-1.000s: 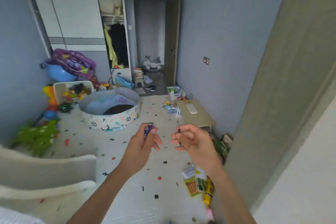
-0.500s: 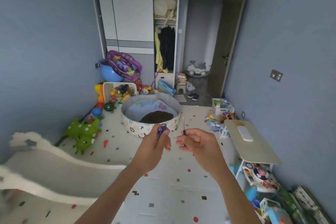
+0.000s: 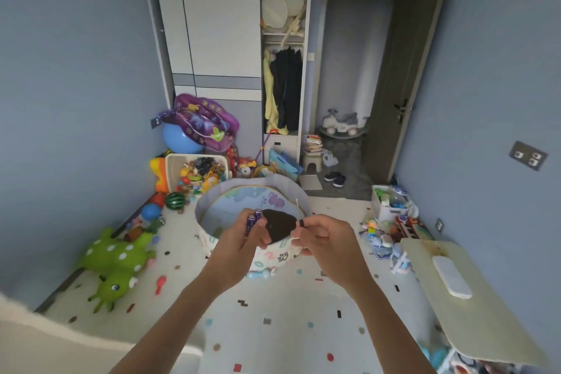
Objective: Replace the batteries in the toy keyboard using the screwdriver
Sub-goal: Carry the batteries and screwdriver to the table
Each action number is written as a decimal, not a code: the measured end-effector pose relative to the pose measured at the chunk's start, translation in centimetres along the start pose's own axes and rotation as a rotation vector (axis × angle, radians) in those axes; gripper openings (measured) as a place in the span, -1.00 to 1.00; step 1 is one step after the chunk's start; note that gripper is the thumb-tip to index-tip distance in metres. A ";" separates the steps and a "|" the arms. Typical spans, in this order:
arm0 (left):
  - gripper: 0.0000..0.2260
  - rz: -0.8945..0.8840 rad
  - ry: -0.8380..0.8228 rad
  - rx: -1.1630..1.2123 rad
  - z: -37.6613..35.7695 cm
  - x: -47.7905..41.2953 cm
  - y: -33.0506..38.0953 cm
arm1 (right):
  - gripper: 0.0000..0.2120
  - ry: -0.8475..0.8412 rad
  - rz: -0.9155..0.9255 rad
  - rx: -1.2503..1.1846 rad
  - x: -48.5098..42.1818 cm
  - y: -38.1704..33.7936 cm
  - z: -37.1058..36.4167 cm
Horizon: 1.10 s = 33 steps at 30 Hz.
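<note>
My left hand point(image 3: 239, 244) is held out in front of me, closed around two purple batteries point(image 3: 253, 220) that stick up between thumb and fingers. My right hand point(image 3: 326, 237), a little to the right, pinches a small thin screwdriver point(image 3: 299, 212) with its metal shaft pointing up. Both hands hover above the round fabric play bin point(image 3: 212, 206) on the floor. A white oblong object point(image 3: 450, 275) lies on the low table at the right; I cannot tell whether it is the toy keyboard.
A low beige table point(image 3: 473, 322) stands at the right with toys beneath it. Green toy animals point(image 3: 112, 261), a toy crate point(image 3: 194, 170) and balls line the left wall. A wardrobe point(image 3: 218, 39) and open doorway point(image 3: 349, 136) lie ahead. A white furniture edge point(image 3: 60, 343) fills the lower left.
The view has swung left and moved forward into the room; the low table has shifted to the right edge. Both hands keep their hold on the batteries and the screwdriver.
</note>
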<state>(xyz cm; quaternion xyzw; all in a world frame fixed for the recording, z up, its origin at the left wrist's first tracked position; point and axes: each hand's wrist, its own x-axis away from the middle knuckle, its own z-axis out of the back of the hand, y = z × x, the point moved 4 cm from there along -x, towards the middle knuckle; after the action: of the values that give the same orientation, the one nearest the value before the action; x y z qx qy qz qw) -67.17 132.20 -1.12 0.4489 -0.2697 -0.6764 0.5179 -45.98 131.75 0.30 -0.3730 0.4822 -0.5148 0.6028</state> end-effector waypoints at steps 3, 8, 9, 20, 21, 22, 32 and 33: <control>-0.72 0.007 -0.008 0.013 -2.1 -8.7 -3.1 | -0.84 0.029 -0.003 0.002 -8.3 1.9 0.4; -0.69 0.029 -0.054 0.041 -5.8 -22.7 -5.5 | -0.84 0.086 -0.069 -0.016 -21.5 4.4 2.2; -0.69 0.022 -0.058 0.037 -6.6 -25.5 -5.8 | -0.83 0.095 -0.070 -0.009 -24.1 4.8 2.7; -0.66 -0.047 -0.216 0.023 -19.5 -51.3 -9.5 | -0.79 0.174 -0.093 0.025 -48.6 14.7 10.9; -0.66 -0.061 -0.232 0.023 -21.1 -53.7 -9.7 | -0.82 0.182 -0.094 0.013 -50.7 15.6 12.1; -0.67 -0.068 -0.248 0.025 -22.7 -56.1 -9.7 | -0.83 0.194 -0.098 0.006 -52.8 16.5 13.4; -0.85 -0.286 -0.540 0.091 -43.4 -74.9 -5.9 | -0.93 0.500 -0.188 -0.001 -65.2 24.5 30.2; -0.85 -0.299 -0.585 0.108 -46.2 -76.1 -5.3 | -0.94 0.555 -0.218 -0.002 -65.3 25.4 32.2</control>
<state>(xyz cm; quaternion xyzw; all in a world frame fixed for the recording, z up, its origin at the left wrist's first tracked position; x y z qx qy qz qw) -24.08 210.31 -1.42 0.2969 -0.3735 -0.8299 0.2890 -8.59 199.17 -2.55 -0.2681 0.5862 -0.6583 0.3888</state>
